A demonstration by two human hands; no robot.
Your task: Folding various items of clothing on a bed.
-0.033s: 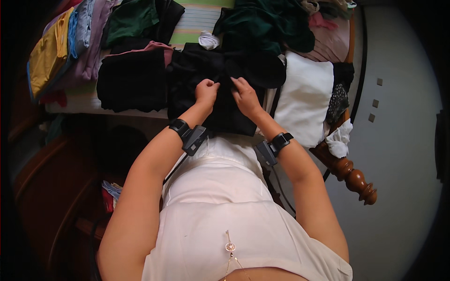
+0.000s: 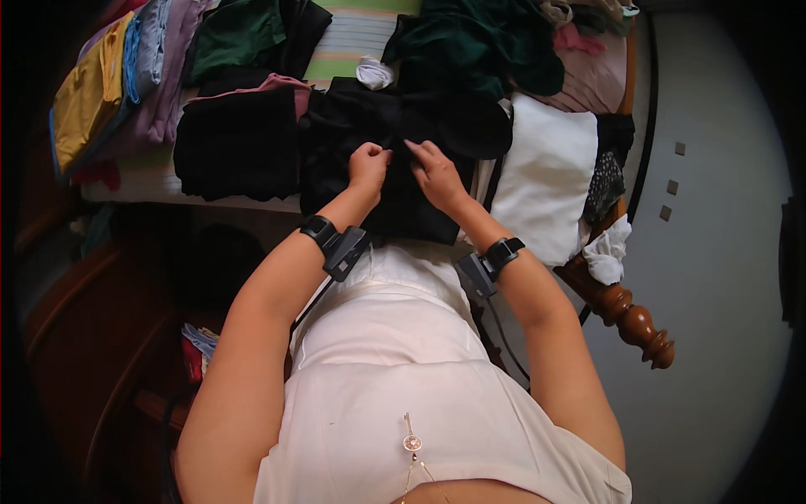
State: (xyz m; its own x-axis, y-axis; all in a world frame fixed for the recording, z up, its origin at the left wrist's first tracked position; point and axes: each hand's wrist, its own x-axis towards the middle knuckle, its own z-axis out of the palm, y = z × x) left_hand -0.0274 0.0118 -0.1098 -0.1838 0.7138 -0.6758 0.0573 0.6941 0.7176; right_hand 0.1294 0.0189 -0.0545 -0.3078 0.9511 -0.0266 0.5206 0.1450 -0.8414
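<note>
A black garment (image 2: pixel 378 214) lies across the bed's near edge in front of me, partly spread and loosely rumpled. On its middle, my left hand (image 2: pixel 368 171) is closed in a pinch on the dark cloth. Just to its right, my right hand (image 2: pixel 439 178) has its fingers bent and drawn together on the same garment, the forefinger pointing toward the left hand. A small gap separates the hands. Black cloth makes the fold between the fingertips hard to make out.
Left of the garment sits a folded black stack (image 2: pixel 235 147); further left lie yellow clothes (image 2: pixel 88 92). To the right are a folded white cloth (image 2: pixel 546 172) and a turned wooden bedpost (image 2: pixel 638 323). Beyond lie dark green fabric (image 2: pixel 478 50) and a small white bundle (image 2: pixel 374 73).
My right hand has shifted slightly left, toward the left hand. The left hand has barely moved, and the garment lies nearly the same.
</note>
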